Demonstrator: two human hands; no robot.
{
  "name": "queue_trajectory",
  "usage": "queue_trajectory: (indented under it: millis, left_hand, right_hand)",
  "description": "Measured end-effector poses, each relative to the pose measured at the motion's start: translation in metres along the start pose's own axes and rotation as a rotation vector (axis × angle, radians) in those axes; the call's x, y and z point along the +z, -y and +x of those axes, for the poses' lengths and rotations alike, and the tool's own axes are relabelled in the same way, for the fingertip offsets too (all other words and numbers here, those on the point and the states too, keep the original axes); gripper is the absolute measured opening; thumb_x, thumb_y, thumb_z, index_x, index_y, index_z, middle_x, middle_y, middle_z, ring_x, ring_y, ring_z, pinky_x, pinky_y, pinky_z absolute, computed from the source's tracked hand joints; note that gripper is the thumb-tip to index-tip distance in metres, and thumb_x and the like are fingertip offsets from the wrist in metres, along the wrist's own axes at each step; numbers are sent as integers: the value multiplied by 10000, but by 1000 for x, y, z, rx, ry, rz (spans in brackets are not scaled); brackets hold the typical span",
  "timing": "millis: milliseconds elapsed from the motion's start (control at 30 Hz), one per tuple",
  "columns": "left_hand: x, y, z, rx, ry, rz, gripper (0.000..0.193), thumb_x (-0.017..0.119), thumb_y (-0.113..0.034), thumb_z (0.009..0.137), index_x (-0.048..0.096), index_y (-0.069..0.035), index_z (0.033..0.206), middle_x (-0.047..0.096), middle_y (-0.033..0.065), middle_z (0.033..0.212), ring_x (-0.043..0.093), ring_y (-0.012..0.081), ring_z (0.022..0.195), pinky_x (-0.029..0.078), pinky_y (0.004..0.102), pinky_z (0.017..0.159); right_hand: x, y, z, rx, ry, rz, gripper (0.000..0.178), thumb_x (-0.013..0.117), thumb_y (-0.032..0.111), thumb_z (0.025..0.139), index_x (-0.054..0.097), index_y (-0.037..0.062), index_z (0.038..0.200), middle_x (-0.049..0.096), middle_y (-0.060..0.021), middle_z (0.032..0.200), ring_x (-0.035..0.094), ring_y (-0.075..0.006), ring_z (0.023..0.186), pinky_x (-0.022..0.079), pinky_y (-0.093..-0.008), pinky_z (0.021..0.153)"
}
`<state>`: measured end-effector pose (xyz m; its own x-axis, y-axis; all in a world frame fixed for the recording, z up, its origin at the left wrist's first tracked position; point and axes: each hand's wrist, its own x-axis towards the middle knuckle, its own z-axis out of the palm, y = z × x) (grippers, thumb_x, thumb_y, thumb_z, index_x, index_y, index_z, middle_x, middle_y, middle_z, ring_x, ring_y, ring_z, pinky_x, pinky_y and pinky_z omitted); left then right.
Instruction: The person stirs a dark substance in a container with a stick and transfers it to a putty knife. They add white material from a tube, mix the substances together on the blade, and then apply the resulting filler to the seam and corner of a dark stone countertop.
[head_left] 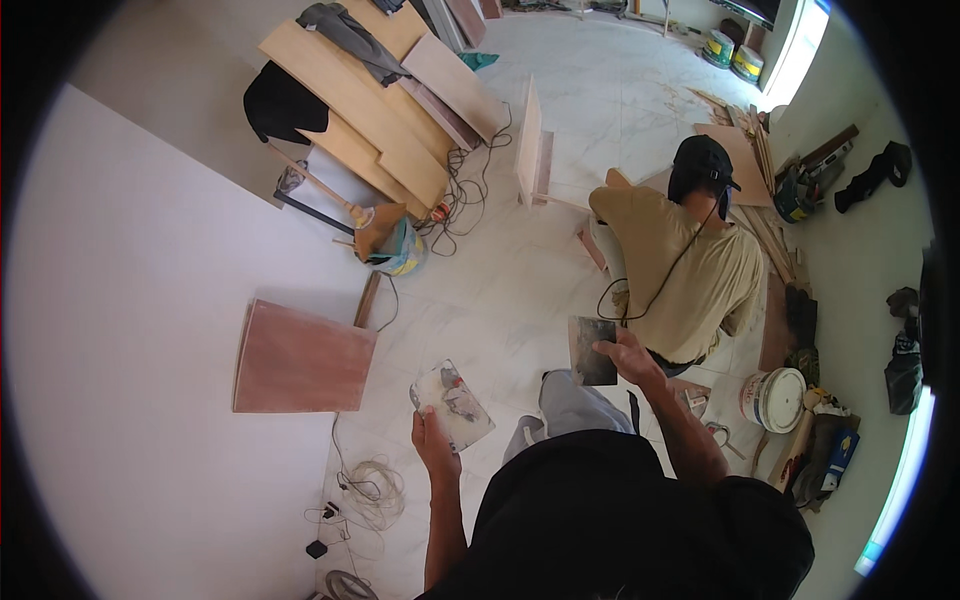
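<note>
My left hand (430,440) is closed on the lower left edge of a flat off-white putty board (470,421). Grey smears and a small reddish spot mark its face. In my right hand (630,358) is a dark, flat rectangular putty scraper (592,368), gripped at its right side with the thumb across its face. The board and the scraper are held apart, in front of my body. Just beyond the scraper, a co-worker (690,270) in a tan shirt and black cap crouches with their back toward me; their hands are mostly hidden.
A reddish panel (303,358) leans on the white wall at left. Beyond it are a bucket (405,248) with a broom, tangled cords (460,195) and stacked boards (375,110). A white lidded bucket (780,399) stands at right. Coiled wire (375,495) lies on the floor at lower left.
</note>
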<state>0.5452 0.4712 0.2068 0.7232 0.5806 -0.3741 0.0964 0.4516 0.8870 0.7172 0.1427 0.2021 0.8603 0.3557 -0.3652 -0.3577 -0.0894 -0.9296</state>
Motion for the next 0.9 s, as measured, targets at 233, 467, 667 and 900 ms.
queue_trajectory:
  millis: [233,467,667,900]
  left_hand:
    - [22,-57,119,69,-160,-102,301,492,-234,1030,549,-25,1239,648,106,1125,668,200,982,567,348,832]
    - [35,-67,304,163,-158,197,290,480,-215,1033,555,-24,1237,654,100,1113,677,197,964,576,348,822]
    - [112,-160,505,41,-16,-57,275,489,-205,1031,554,-21,1224,647,82,1109,656,172,966,556,322,846]
    - [227,-256,693,133,255,39,257,499,-230,1042,559,-16,1171,643,84,1091,637,144,947,538,314,848]
  right_hand:
    - [83,84,207,-123,251,-738,512,529,71,805,575,12,1311,703,-210,1060,670,-349,1005,512,-425,919]
    - [66,22,356,137,301,-1040,551,497,63,757,599,47,1298,678,-273,1098,641,-423,1065,494,-476,945]
    - [7,-21,363,511,-69,-944,481,517,88,734,642,-22,1185,667,-302,1030,652,-432,1009,521,-458,849]
    - [2,-11,390,446,-514,-360,296,526,70,762,673,-23,1001,526,-58,715,472,-135,659,410,-327,576]
